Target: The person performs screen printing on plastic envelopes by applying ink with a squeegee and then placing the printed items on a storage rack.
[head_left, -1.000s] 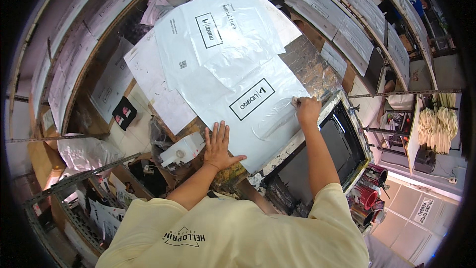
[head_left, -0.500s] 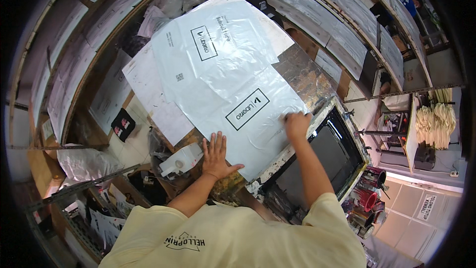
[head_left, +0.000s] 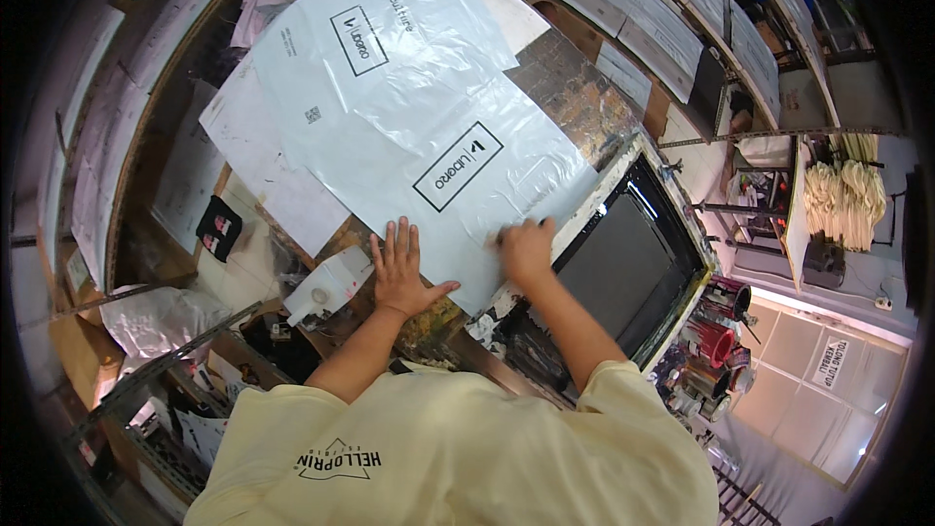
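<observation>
A white plastic mailing bag [head_left: 531, 170] with a black boxed print lies flat on the worktable, overlapping another printed white bag [head_left: 419, 78] farther back. My left hand [head_left: 399, 273] rests flat on its near left edge, fingers spread. On the near right part of the bag, my right hand [head_left: 526, 251] is closed, knuckles up. A small dark bit shows at its fingertips, but I cannot make out what it is. Beside the right forearm sits a screen-printing frame [head_left: 623, 263] with a dark mesh and an ink-stained rim.
A white plastic container [head_left: 331, 284] lies left of my left hand. Ink pots [head_left: 716, 341] stand right of the frame. White boards fill racks [head_left: 643, 15] at the back. A dark printed cloth item [head_left: 219, 229] is at the left, above a silvery bag [head_left: 161, 321].
My right hand has slid toward me and slightly left over the bag. My left hand stays flat at the bag's edge. The whole view has shifted.
</observation>
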`<move>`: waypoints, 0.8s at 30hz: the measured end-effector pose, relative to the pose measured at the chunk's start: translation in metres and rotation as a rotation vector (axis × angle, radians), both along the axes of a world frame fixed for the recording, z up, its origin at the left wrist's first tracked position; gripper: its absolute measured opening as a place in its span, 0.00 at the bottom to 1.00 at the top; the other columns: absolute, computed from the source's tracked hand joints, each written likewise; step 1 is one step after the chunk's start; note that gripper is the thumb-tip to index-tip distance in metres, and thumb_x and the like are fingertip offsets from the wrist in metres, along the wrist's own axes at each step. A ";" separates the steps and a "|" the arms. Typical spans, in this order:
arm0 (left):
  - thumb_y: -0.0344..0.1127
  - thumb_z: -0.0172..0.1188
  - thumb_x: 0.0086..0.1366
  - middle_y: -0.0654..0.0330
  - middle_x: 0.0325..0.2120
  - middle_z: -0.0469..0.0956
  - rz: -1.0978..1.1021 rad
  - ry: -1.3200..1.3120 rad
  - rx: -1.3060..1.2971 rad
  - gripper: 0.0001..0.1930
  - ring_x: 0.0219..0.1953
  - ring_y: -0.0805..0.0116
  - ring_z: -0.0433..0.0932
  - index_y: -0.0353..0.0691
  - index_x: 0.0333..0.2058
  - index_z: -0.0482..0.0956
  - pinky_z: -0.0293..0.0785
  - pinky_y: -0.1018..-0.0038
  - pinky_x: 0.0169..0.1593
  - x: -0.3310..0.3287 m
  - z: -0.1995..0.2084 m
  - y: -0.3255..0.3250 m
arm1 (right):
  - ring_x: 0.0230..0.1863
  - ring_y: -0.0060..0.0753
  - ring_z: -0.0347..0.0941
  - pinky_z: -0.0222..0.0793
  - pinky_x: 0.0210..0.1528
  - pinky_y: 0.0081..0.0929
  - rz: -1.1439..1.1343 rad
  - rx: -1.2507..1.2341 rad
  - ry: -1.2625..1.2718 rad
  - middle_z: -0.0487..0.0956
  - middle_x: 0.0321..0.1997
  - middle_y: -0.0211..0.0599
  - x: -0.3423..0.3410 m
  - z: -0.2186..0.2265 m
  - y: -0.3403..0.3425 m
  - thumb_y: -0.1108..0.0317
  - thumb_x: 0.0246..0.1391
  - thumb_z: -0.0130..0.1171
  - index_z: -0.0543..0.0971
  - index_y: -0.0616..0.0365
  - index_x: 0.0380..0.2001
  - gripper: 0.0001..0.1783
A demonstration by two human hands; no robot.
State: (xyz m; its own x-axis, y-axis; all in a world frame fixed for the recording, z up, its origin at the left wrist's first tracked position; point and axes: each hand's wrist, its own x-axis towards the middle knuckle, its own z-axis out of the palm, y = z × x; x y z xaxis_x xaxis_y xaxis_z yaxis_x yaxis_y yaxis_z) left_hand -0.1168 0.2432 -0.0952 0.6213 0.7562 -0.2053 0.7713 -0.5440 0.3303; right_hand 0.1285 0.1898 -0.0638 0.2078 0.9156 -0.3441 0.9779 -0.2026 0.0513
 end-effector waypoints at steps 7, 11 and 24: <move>0.84 0.52 0.52 0.46 0.77 0.35 -0.023 0.015 0.005 0.70 0.78 0.48 0.26 0.31 0.74 0.40 0.16 0.43 0.75 0.000 0.000 0.001 | 0.35 0.45 0.82 0.61 0.52 0.56 -0.306 0.285 -0.185 0.85 0.28 0.39 0.124 -0.001 0.058 0.49 0.57 0.61 0.87 0.49 0.26 0.17; 0.85 0.51 0.52 0.47 0.77 0.34 -0.014 0.039 -0.006 0.70 0.78 0.49 0.26 0.31 0.74 0.39 0.15 0.43 0.75 0.000 0.000 0.001 | 0.37 0.43 0.82 0.59 0.53 0.52 -0.219 0.216 -0.056 0.86 0.30 0.39 0.071 -0.014 0.038 0.52 0.57 0.61 0.87 0.48 0.26 0.15; 0.85 0.51 0.52 0.47 0.77 0.34 -0.013 0.034 -0.011 0.70 0.78 0.50 0.26 0.31 0.75 0.39 0.15 0.43 0.75 0.000 0.000 0.002 | 0.40 0.47 0.82 0.58 0.58 0.56 -0.371 0.268 -0.170 0.86 0.31 0.39 0.117 0.000 0.055 0.47 0.61 0.57 0.87 0.50 0.30 0.20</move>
State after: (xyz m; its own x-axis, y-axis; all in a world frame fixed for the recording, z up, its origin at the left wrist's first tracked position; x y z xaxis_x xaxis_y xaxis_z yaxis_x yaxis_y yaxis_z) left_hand -0.1166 0.2454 -0.0953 0.6236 0.7455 -0.2352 0.7751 -0.5505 0.3102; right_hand 0.2453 0.2453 -0.0640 0.5700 0.8207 -0.0392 0.8193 -0.5641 0.1027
